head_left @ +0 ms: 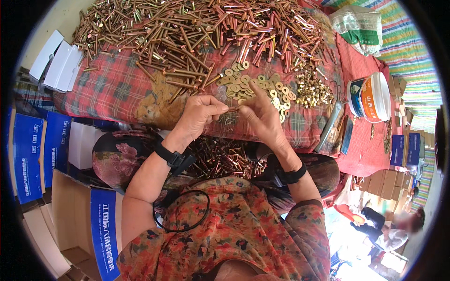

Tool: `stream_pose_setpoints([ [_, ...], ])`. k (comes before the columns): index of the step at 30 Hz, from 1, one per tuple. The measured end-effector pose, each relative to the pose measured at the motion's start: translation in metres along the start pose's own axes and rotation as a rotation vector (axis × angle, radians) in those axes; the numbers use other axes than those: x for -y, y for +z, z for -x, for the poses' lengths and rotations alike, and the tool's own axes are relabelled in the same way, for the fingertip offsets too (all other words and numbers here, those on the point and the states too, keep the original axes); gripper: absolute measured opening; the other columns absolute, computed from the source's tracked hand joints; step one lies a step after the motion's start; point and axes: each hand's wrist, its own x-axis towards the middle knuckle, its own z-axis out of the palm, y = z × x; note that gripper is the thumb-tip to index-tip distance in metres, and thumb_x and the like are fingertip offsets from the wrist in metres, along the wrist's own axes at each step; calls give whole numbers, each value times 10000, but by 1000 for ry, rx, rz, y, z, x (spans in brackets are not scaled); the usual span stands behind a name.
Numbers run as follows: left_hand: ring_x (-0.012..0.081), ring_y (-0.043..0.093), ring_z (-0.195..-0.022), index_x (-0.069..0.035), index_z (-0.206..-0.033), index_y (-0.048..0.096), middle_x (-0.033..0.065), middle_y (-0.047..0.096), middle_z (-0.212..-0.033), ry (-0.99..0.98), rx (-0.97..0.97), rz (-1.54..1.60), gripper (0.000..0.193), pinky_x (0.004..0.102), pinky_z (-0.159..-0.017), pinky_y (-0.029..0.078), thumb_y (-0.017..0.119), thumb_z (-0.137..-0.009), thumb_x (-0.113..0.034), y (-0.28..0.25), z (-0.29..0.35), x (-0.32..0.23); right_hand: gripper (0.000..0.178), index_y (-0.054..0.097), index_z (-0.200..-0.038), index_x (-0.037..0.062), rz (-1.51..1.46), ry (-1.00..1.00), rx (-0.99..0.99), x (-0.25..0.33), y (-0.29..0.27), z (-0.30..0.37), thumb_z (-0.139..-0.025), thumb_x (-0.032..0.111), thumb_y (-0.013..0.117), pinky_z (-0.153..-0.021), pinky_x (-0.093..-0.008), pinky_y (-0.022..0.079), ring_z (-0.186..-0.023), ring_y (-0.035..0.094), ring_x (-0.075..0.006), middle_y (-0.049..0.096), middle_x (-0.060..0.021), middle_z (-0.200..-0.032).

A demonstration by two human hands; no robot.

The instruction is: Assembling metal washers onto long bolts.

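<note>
Between the thumb and fingers of my left hand is a copper-coloured bolt, mostly covered by the fingers. My right hand is at the bolt's other end, its thumb at the tip and its index finger stretched away from the thumb. Just beyond the hands lie flat brass-coloured washers. Small gold-coloured nuts form a heap to their right. A large pile of loose copper-coloured bolts spreads across the far side. More bolts are gathered in my lap.
A red plaid cloth covers the work surface. White boxes stand far left, blue cartons and an open carton nearer. A white-and-orange bucket and a plastic sack are at right. Another person is at lower right.
</note>
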Motion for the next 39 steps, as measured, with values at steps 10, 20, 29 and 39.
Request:
stream_pose_setpoints([
  [10,53,510,-550,-25,-727,655,-3,576,-623,-52,178,-261,134,177,-487,365,683,-785,-142,6,12,-4,442,432,-1302,37,432,-52,89,14,-8,4,-892,140,563,-587,-269,457,-646,557,-126,581,-92,-703],
  [20,342,587,-797,-13,-884,649,211,573,-954,506,-447,-1289,345,408,-697,478,746,-669,-264,-37,-18,-25,225,598,-965,18,624,-187,-170,-9,-5,-37,-838,202,606,-575,-351,477,-631,619,-290,626,-177,-724],
  [29,126,542,-781,49,-948,598,61,591,-783,230,-606,-112,184,246,-624,419,570,-773,1,-54,-14,-31,176,621,-872,79,1021,-486,-241,-28,22,-75,-741,192,656,-647,-409,460,-752,569,-306,553,-117,-781],
  [39,127,540,-737,54,-1170,501,79,587,-885,91,-385,417,326,209,-585,415,476,-849,6,-36,3,-50,120,638,-782,79,1134,-646,-281,-32,37,-92,-732,187,657,-638,-390,456,-710,572,-276,565,-72,-723],
])
